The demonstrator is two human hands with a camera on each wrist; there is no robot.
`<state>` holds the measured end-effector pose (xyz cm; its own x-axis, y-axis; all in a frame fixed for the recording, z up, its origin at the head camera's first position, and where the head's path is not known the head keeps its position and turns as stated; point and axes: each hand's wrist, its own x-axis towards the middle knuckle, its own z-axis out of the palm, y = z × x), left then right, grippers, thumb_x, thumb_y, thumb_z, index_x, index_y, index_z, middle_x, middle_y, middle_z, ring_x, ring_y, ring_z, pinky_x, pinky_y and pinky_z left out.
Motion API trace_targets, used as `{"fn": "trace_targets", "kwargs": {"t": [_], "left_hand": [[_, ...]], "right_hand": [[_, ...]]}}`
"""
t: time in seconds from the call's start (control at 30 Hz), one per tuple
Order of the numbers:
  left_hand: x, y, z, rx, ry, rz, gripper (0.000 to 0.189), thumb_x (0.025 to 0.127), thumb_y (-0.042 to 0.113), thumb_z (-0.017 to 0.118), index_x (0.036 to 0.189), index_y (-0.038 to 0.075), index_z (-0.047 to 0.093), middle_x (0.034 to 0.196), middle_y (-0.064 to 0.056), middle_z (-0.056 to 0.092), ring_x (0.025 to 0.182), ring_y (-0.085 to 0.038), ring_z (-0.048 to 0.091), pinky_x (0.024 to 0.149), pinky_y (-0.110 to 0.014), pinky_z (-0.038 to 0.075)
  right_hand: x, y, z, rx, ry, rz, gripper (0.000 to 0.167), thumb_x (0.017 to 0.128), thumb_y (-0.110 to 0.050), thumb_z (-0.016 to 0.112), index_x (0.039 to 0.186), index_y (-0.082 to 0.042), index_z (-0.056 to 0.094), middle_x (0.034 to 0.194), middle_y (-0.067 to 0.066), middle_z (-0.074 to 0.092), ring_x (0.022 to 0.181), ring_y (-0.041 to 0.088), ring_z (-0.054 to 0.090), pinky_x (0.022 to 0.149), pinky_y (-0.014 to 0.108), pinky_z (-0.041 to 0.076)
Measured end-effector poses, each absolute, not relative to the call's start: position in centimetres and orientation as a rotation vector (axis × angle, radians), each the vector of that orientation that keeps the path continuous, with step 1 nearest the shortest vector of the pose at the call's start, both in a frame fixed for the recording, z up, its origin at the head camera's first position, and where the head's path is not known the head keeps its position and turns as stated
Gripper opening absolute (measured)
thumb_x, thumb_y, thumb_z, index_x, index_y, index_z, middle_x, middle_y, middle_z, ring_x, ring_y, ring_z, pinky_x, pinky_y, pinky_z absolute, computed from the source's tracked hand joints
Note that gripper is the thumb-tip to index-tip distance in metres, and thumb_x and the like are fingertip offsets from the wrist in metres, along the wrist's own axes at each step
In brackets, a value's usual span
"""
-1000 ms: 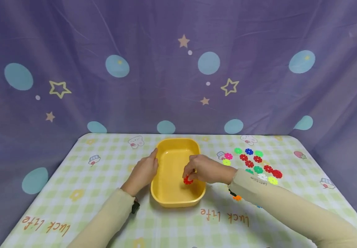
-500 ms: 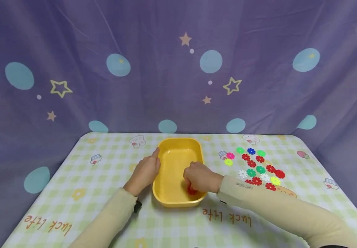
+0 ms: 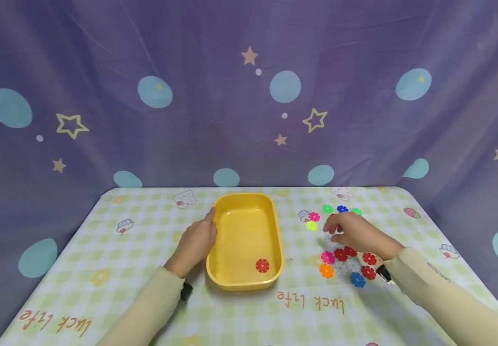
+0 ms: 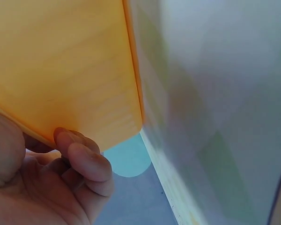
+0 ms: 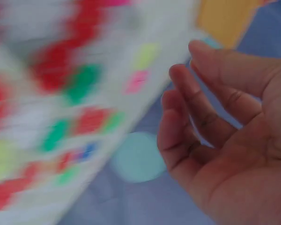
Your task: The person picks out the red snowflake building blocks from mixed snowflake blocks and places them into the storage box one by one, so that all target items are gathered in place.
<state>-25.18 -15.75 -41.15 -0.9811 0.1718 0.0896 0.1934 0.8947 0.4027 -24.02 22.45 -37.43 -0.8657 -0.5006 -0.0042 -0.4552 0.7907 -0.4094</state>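
A yellow plastic bin (image 3: pixel 243 235) stands mid-table, with one red snowflake disc (image 3: pixel 262 265) lying flat near its front right corner. At its left side my left hand (image 3: pixel 194 244) grips the rim; the left wrist view shows curled fingertips (image 4: pixel 86 161) against the outer wall. Over the scattered snowflake discs to the right hovers my right hand (image 3: pixel 358 233), bent fingers apart from the thumb and nothing between them. Among the discs are a pink one (image 3: pixel 328 257), an orange one (image 3: pixel 326 271) and a blue one (image 3: pixel 358 279). My right hand covers some of the pile.
The table wears a green-and-white checked cloth (image 3: pixel 145 259) with printed pictures and lettering. Behind its far edge hangs a purple curtain (image 3: pixel 214 134) with stars and balloon shapes. A dark wrist strap (image 3: pixel 186 291) shows at the left sleeve.
My right hand has let go of the red snowflake disc inside the bin and moved right, over the loose discs. My left hand keeps its grip on the rim.
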Motion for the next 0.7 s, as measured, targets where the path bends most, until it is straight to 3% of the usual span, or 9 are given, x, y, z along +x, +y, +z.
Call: {"fn": "trace_targets", "kwargs": {"t": [0.3, 0.53, 0.7], "left_hand": [[-25.3, -16.0, -41.0, -0.278, -3.004, -0.703, 0.051, 0.100, 0.015, 0.043, 0.145, -0.002, 0.031, 0.080, -0.013, 0.062, 0.051, -0.017, 0.049, 0.054, -0.033, 0.046], [-25.3, -16.1, -41.2, -0.280, -2.979, -0.707, 0.050, 0.099, 0.015, 0.044, 0.144, -0.003, 0.033, 0.097, -0.021, 0.064, 0.061, -0.019, 0.054, 0.063, -0.039, 0.050], [-25.2, -16.0, -41.3, -0.287, -2.979, -0.706, 0.050, 0.099, 0.014, 0.045, 0.144, -0.003, 0.033, 0.097, -0.020, 0.064, 0.060, -0.019, 0.054, 0.062, -0.038, 0.050]], "right_hand": [[-22.3, 26.1, -42.0, -0.527, 2.848, -0.671, 0.025, 0.075, -0.023, 0.080, 0.097, -0.015, 0.070, 0.083, -0.007, 0.059, 0.075, 0.013, 0.052, 0.069, 0.032, 0.048], [-22.8, 25.7, -42.2, -0.485, 2.816, -0.709, 0.021, 0.076, -0.018, 0.080, 0.087, -0.015, 0.062, 0.076, -0.004, 0.054, 0.069, 0.014, 0.049, 0.064, 0.029, 0.046], [-22.7, 25.6, -42.4, -0.572, 2.788, -0.726, 0.025, 0.078, -0.015, 0.078, 0.090, -0.018, 0.057, 0.075, -0.004, 0.052, 0.067, 0.015, 0.049, 0.061, 0.028, 0.045]]}}
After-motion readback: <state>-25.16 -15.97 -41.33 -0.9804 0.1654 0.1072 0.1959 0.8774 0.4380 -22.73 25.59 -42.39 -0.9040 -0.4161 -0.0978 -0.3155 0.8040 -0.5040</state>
